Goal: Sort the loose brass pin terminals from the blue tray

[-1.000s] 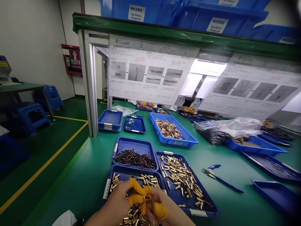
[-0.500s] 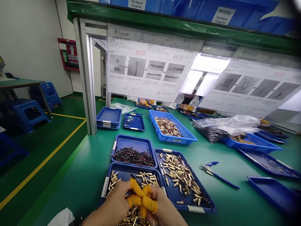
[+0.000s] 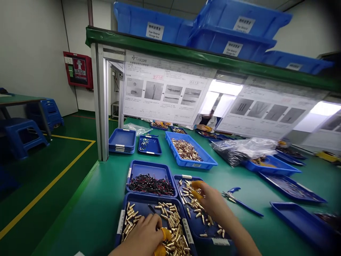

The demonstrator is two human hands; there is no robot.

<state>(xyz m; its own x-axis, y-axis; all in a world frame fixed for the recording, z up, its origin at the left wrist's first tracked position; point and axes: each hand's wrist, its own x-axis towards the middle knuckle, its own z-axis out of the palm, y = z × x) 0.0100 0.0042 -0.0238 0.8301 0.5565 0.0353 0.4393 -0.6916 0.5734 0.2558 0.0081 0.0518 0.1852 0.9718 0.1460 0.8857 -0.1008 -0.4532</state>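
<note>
My left hand is low over the near blue tray of brass-coloured pieces. Its fingers are curled and wear yellow finger covers; anything between them is hidden. My right hand is above the upper part of the right blue tray, which holds more brass-coloured pieces. Its yellow-covered thumb and forefinger are slightly apart, with no held piece discernible. Behind the near tray, a third blue tray contains thin black and red wired parts.
Blue-handled pliers lie right of the trays. Farther back are a blue bin of pieces, stacked trays, a small tray and a plastic bag. A shelf post stands left. Another person's hand is across the table.
My hands were together over the near tray and are now apart. The right one has moved up and right to the right tray; the left stays low. The view has tilted upward.
</note>
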